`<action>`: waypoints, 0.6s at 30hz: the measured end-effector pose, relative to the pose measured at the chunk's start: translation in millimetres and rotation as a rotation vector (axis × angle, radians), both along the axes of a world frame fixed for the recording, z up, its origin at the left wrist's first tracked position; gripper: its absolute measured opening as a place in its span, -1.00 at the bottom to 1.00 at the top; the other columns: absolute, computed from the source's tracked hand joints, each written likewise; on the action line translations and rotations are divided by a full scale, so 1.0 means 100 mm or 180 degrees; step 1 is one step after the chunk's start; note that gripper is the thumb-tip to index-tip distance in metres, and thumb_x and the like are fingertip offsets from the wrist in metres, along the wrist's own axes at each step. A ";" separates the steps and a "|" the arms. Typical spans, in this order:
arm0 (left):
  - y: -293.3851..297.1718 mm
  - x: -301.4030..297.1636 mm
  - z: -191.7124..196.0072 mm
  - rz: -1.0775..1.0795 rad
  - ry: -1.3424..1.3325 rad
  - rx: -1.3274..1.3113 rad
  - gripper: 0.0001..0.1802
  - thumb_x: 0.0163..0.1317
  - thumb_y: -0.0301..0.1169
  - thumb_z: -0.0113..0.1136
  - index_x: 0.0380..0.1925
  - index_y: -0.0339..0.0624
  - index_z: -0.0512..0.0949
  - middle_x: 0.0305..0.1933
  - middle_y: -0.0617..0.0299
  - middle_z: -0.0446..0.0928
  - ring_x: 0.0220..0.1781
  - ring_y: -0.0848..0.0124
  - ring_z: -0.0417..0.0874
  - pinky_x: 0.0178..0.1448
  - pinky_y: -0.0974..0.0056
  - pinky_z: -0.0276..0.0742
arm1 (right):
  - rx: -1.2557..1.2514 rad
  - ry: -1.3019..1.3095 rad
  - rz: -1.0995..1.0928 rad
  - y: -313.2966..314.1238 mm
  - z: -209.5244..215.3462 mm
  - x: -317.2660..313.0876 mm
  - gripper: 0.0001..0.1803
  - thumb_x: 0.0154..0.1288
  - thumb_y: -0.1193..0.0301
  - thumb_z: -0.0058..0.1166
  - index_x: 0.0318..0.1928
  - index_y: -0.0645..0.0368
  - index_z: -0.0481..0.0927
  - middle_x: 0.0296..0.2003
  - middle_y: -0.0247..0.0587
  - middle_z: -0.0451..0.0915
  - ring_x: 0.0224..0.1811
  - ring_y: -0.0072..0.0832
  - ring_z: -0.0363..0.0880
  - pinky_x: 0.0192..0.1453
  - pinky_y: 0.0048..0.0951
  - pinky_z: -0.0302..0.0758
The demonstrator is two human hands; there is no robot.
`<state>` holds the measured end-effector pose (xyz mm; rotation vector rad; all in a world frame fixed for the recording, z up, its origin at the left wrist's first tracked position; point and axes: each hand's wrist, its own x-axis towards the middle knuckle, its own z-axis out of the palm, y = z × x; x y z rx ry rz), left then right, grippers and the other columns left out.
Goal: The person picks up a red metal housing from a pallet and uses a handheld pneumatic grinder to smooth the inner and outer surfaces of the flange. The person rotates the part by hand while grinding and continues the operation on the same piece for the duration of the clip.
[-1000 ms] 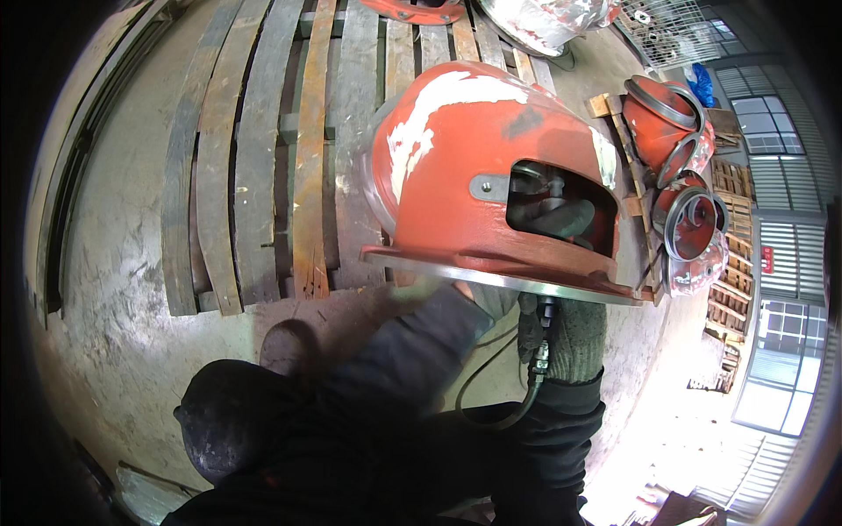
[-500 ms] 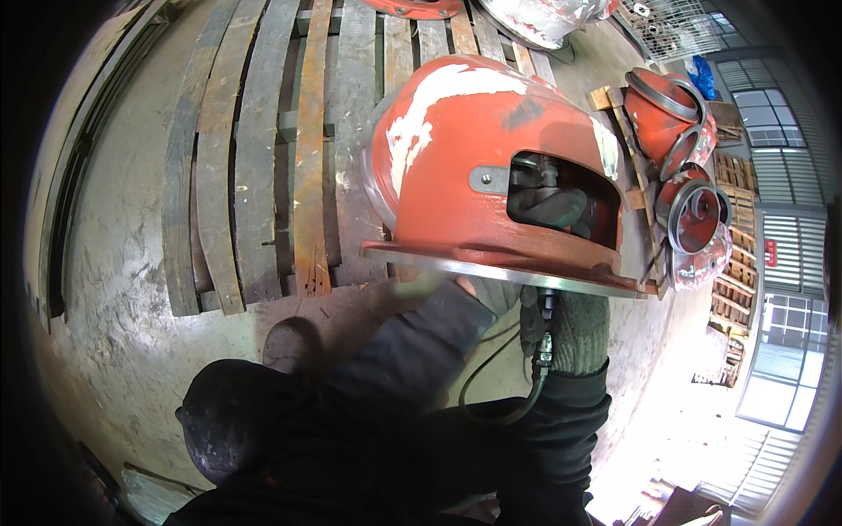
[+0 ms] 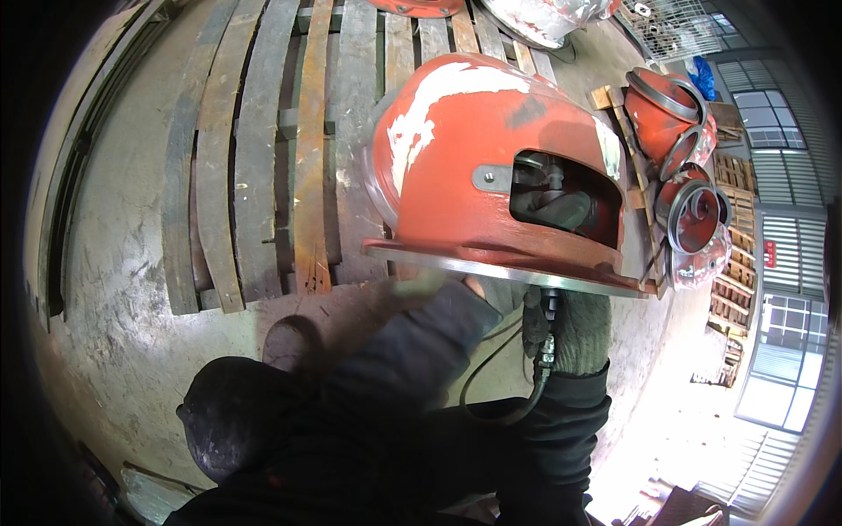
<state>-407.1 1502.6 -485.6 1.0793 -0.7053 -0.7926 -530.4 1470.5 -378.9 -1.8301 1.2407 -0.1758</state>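
A large red cast housing (image 3: 456, 202) with patches of white filler lies on the pallet, its machined flange (image 3: 509, 273) facing me. Both my gloved hands reach in past that flange. My right hand (image 3: 579, 333) grips a hand-held air tool (image 3: 551, 302), whose metal coupling and hose (image 3: 537, 386) run back along my wrist. Through the housing's window, gloved fingers (image 3: 561, 210) show beside a metal part; whose hand they belong to I cannot tell. My left hand (image 3: 502, 298) is at the flange edge, its fingers hidden inside.
Weathered pallet boards (image 3: 254, 167) stretch under and left of the housing. More red castings (image 3: 667, 114) stand at the right, and a white-and-red one (image 3: 548, 17) at the far side. Stacked pallets (image 3: 732, 289) are beyond. My dark shoe (image 3: 224, 421) is on the concrete floor.
Inside the window the gloved fingers and the metal part have shifted slightly. My forearms stay almost in place, and the housing has not visibly moved.
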 end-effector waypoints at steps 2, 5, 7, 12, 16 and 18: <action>-0.01 -0.01 0.00 -0.0002 -0.0008 -0.0004 -0.56 0.52 -0.24 0.14 0.29 -0.20 0.49 0.18 0.15 0.56 0.25 0.30 0.56 0.35 0.19 0.50 | -0.0625 0.0152 0.0399 -0.05 -0.08 -0.04 -0.59 0.56 0.22 0.03 0.23 0.22 0.41 -0.04 -0.09 0.65 -0.20 -0.37 0.70 -0.07 -0.42 0.76; -0.01 0.00 0.00 0.0012 -0.0008 -0.0011 -0.56 0.52 -0.24 0.14 0.29 -0.20 0.49 0.17 0.15 0.56 0.25 0.31 0.56 0.35 0.19 0.50 | -0.0976 -0.0331 0.0463 -0.13 -0.23 -0.05 -0.60 0.67 0.16 -0.13 0.25 0.20 0.39 -0.03 -0.11 0.64 -0.19 -0.39 0.71 -0.11 -0.41 0.80; -0.01 0.01 0.00 0.0015 -0.0010 -0.0011 -0.56 0.52 -0.24 0.14 0.29 -0.20 0.49 0.17 0.15 0.56 0.24 0.31 0.57 0.34 0.19 0.50 | 0.0788 -0.1625 -0.0703 -0.15 -0.24 -0.09 -0.59 0.70 0.15 -0.20 0.27 0.20 0.37 -0.02 -0.11 0.62 -0.16 -0.41 0.71 -0.11 -0.41 0.82; 0.01 0.01 0.01 0.0007 -0.0008 0.0008 -0.56 0.51 -0.24 0.15 0.29 -0.21 0.49 0.17 0.16 0.57 0.24 0.31 0.57 0.34 0.20 0.50 | -0.1321 0.0031 0.1118 -0.14 -0.24 -0.13 -0.55 0.72 0.12 -0.28 0.29 0.21 0.35 0.10 -0.07 0.57 0.00 -0.41 0.67 -0.01 -0.39 0.80; 0.00 0.00 0.00 -0.0010 -0.0001 0.0010 -0.56 0.51 -0.24 0.15 0.28 -0.21 0.49 0.16 0.16 0.57 0.24 0.31 0.57 0.34 0.20 0.50 | -0.1550 0.0228 0.1137 -0.14 -0.34 -0.16 -0.54 0.65 0.19 -0.14 0.33 0.24 0.32 0.15 -0.05 0.54 0.08 -0.37 0.64 0.12 -0.38 0.71; 0.00 -0.01 0.00 -0.0015 0.0005 0.0006 -0.56 0.51 -0.24 0.16 0.28 -0.21 0.50 0.16 0.16 0.57 0.24 0.31 0.57 0.34 0.20 0.50 | -0.0925 -0.0088 0.0622 -0.14 -0.37 -0.16 -0.52 0.60 0.24 -0.04 0.35 0.26 0.30 0.17 -0.05 0.53 0.11 -0.34 0.62 0.19 -0.38 0.65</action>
